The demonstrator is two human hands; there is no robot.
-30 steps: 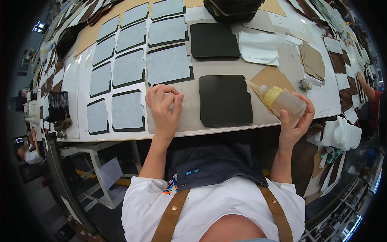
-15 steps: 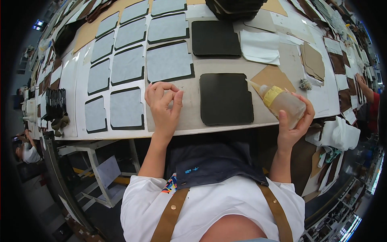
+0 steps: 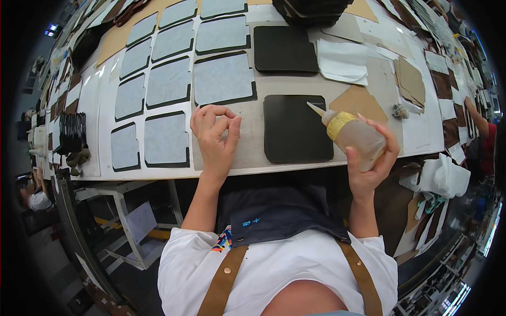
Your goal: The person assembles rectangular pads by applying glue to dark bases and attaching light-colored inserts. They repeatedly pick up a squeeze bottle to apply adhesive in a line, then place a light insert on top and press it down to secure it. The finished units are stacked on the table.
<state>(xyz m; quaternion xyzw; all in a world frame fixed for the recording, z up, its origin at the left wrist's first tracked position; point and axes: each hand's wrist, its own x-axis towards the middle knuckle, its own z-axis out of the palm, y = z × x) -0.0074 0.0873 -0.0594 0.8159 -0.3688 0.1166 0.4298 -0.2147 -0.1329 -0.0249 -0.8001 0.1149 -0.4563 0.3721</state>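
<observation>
My right hand (image 3: 375,163) grips a translucent squeeze bottle (image 3: 359,138) with yellow tape round its shoulder. The bottle is tilted, and its pale pointed nozzle (image 3: 316,109) hangs over the top right part of a black rectangular panel (image 3: 295,134) near the table's front edge. My left hand (image 3: 216,129) is curled, thumb and fingers drawn together; whatever they may hold is hidden. Just beyond it lies a light grey sheet on a dark-edged panel (image 3: 222,79). Several similar sheet-covered panels (image 3: 167,139) lie in rows to the left.
Farther back lies a second black panel (image 3: 284,50), with a dark stack (image 3: 311,10) behind it. White sheets (image 3: 342,60) and brown card pieces (image 3: 408,81) lie to the right. A white plastic bag (image 3: 443,176) sits beside the table's right end. Another person's arm (image 3: 477,116) reaches in far right.
My right hand has moved left with the squeeze bottle, bringing the nozzle from beside the near black panel to over it. My left hand stays almost where it was.
</observation>
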